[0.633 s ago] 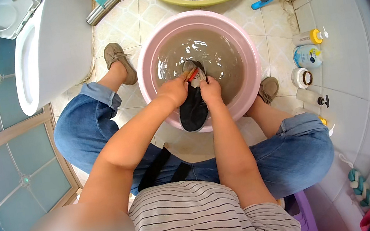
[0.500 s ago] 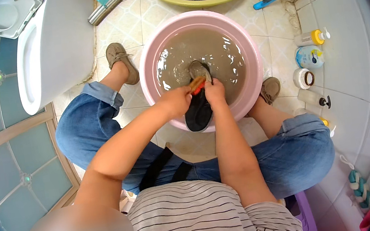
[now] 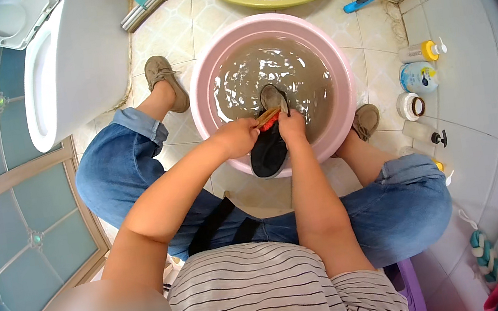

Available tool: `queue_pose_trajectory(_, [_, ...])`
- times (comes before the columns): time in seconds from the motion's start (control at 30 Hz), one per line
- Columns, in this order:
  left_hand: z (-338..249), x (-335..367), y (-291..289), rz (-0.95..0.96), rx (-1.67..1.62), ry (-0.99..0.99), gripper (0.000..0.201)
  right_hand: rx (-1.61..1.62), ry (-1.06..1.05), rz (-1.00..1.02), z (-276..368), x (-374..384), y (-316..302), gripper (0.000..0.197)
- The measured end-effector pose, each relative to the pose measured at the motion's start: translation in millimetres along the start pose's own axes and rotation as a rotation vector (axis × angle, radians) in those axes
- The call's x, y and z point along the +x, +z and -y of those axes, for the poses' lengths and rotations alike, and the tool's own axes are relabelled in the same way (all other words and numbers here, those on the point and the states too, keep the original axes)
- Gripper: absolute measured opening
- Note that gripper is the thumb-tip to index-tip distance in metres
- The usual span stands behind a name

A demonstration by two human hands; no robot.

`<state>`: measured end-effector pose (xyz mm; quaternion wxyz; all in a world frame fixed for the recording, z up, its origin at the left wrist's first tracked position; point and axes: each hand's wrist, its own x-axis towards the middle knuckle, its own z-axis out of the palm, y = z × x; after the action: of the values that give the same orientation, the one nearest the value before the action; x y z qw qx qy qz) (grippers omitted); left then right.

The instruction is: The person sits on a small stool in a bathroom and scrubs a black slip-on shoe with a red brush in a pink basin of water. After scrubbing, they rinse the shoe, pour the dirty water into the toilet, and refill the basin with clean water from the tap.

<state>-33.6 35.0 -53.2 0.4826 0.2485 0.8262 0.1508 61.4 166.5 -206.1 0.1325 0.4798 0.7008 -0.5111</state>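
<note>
1. Our left hand [image 3: 239, 136] grips a brush [image 3: 267, 117] at frame centre; our right hand [image 3: 291, 126] clamps a dark shoe [image 3: 269, 146] on the near rim of the pink basin [image 3: 339, 73].
2. We judge the wet shoe could slip into the murky water [image 3: 262, 68], or hard scrubbing could splash the floor tiles [image 3: 167, 27].
3. Bristles and the shoe's toe are hard to make out.

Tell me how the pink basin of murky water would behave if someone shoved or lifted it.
The pink basin is probably heavy: brown water fills most of it, so a shove would likely slosh rather than slide it. Its wide, low shape on the tiled floor suggests little tipping risk. The wet rim may be slippery to grip, and lifting could flex thin plastic walls.
</note>
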Motion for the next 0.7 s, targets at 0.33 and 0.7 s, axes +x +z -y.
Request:
queue_pose_trajectory(0.33, [-10.2, 18.8, 6.7, -0.109, -0.015, -0.190, 0.037, 0.123, -0.097, -0.009, 9.1, -4.1, 2.4, 0.034])
queue_pose_trajectory(0.7, [0.4, 30.3, 7.1, -0.178, 0.052, -0.158, 0.036, 0.072, -0.141, 0.057, 20.2, -14.1, -3.6, 0.037])
